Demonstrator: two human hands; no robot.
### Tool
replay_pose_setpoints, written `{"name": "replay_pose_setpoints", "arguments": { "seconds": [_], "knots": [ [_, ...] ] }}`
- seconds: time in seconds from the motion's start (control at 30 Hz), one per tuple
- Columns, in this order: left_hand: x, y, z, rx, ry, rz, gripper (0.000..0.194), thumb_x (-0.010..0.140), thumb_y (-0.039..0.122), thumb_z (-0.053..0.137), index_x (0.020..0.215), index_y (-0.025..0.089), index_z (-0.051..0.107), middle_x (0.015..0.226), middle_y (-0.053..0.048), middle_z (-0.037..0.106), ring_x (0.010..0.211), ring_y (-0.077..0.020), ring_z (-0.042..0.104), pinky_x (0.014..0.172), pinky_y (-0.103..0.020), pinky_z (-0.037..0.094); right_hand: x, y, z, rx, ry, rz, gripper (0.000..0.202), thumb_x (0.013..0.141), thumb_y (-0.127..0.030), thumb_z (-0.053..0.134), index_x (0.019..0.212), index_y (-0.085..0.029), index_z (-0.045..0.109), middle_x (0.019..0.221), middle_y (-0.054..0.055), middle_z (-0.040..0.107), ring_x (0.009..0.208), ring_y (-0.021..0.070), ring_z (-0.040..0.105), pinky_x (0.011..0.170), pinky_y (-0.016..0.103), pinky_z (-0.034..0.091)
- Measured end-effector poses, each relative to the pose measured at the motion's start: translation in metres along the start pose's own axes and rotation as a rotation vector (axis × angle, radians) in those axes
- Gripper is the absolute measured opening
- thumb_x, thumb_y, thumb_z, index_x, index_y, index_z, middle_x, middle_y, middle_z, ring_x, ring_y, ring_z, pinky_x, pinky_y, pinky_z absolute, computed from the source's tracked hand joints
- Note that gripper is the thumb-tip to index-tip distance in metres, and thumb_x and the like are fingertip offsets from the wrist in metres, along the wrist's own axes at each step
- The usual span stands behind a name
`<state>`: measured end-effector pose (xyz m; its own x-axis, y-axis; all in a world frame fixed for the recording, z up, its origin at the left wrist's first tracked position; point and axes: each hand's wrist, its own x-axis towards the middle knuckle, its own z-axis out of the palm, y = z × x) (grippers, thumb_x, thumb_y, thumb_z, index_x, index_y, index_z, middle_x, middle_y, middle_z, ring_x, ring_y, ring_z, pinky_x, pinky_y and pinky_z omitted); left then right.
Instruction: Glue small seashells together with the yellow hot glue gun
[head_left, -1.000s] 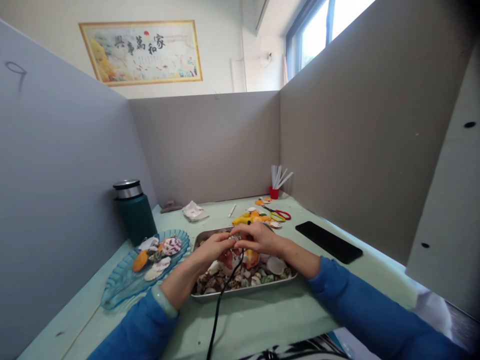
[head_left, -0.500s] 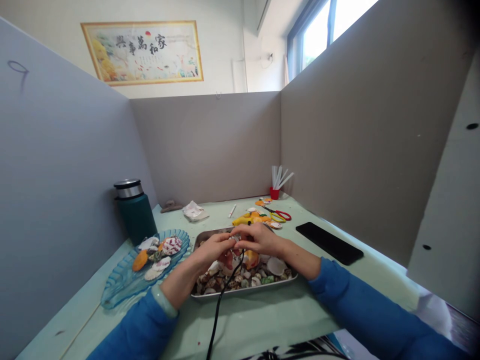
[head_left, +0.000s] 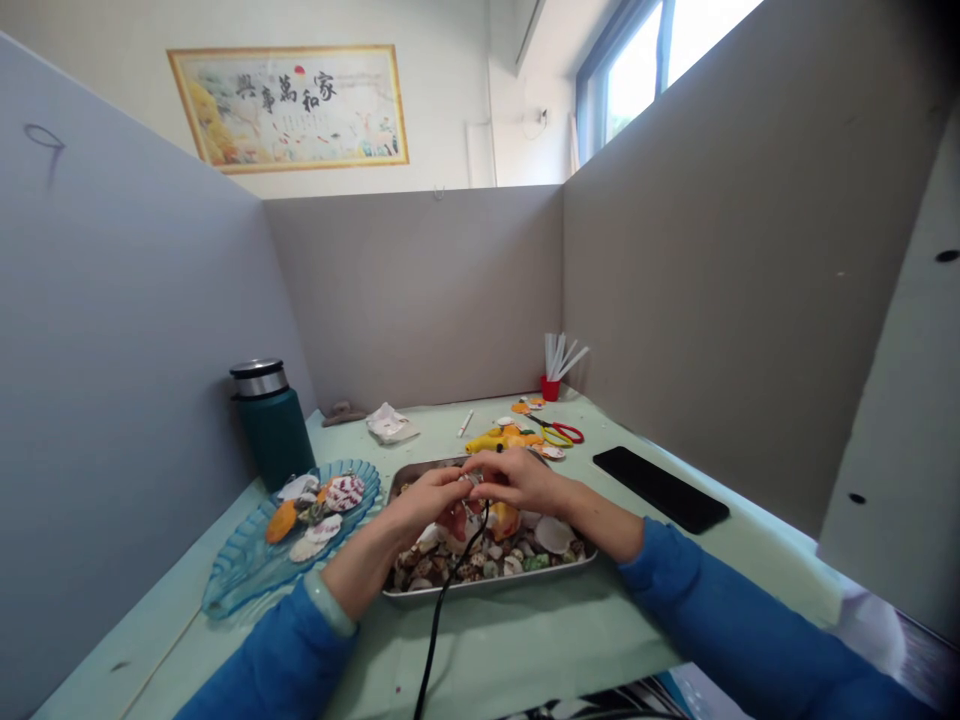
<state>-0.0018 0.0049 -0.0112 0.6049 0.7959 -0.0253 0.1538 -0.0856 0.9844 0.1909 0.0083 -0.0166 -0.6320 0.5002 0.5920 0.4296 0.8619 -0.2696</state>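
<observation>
Over a metal tray (head_left: 517, 577) full of small seashells, my left hand (head_left: 420, 508) and my right hand (head_left: 531, 480) meet with fingers pinched together. Between their fingertips is a small whitish piece, mostly covered, that I cannot make out. A black cord (head_left: 435, 630) runs from below the hands down across the table's near edge. Under my right wrist lies a broad white shell (head_left: 554, 534) in the tray. An orange-yellow shell (head_left: 504, 520) shows beneath the fingers.
To the left, a blue scalloped dish (head_left: 225, 580) holds several shells, with a green flask (head_left: 271, 430) behind it. A black phone (head_left: 660, 487) lies right. Scissors (head_left: 559, 433), a yellow glue gun (head_left: 486, 441) and a red cup (head_left: 550, 388) of white sticks stand behind the tray.
The view has shifted very slightly. Both hands stay together over the tray in nearly the same pose.
</observation>
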Motion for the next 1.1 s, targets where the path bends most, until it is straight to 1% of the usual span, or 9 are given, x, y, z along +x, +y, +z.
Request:
{"name": "replay_pose_setpoints", "arguments": {
  "seconds": [0.23, 0.4, 0.8, 1.1],
  "knots": [
    [0.0006, -0.0009, 0.0002, 0.001, -0.006, 0.003, 0.03, 0.076, 0.038, 0.056, 0.09, 0.012, 0.057, 0.074, -0.004, 0.058, 0.045, -0.0083, 0.05, 0.048, -0.027, 0.048, 0.0002, 0.0001, -0.0004, 0.002, -0.006, -0.004, 0.031, 0.085, -0.038, 0.055, 0.108, -0.017, 0.058, 0.058, -0.003, 0.055, 0.051, 0.0085, 0.048, 0.053, 0.018, 0.035],
    [0.0007, -0.0007, 0.0004, 0.006, -0.01, 0.006, 0.029, 0.076, 0.039, 0.056, 0.087, 0.012, 0.057, 0.074, -0.004, 0.058, 0.045, -0.0084, 0.051, 0.045, -0.025, 0.047, 0.0003, -0.0004, -0.0008, 0.001, -0.009, -0.001, 0.032, 0.085, -0.038, 0.055, 0.109, -0.017, 0.058, 0.058, -0.003, 0.056, 0.051, 0.0083, 0.048, 0.052, 0.018, 0.034],
    [-0.0003, 0.0008, 0.0015, 0.015, 0.0, -0.003, 0.029, 0.076, 0.039, 0.056, 0.088, 0.012, 0.057, 0.075, -0.003, 0.058, 0.045, -0.0082, 0.05, 0.047, -0.027, 0.048, 0.0003, -0.0007, -0.0011, 0.0, -0.014, 0.001, 0.032, 0.086, -0.038, 0.054, 0.109, -0.016, 0.058, 0.059, -0.003, 0.057, 0.052, 0.0085, 0.048, 0.053, 0.018, 0.035],
    [0.0015, -0.0032, -0.0013, 0.028, -0.012, 0.003, 0.03, 0.076, 0.041, 0.056, 0.088, 0.013, 0.058, 0.076, -0.004, 0.059, 0.046, -0.0083, 0.052, 0.048, -0.026, 0.048, 0.0001, 0.0009, -0.0001, -0.012, -0.014, 0.007, 0.032, 0.086, -0.039, 0.054, 0.109, -0.017, 0.058, 0.06, -0.002, 0.058, 0.052, 0.0084, 0.048, 0.052, 0.018, 0.034]
  ]
}}
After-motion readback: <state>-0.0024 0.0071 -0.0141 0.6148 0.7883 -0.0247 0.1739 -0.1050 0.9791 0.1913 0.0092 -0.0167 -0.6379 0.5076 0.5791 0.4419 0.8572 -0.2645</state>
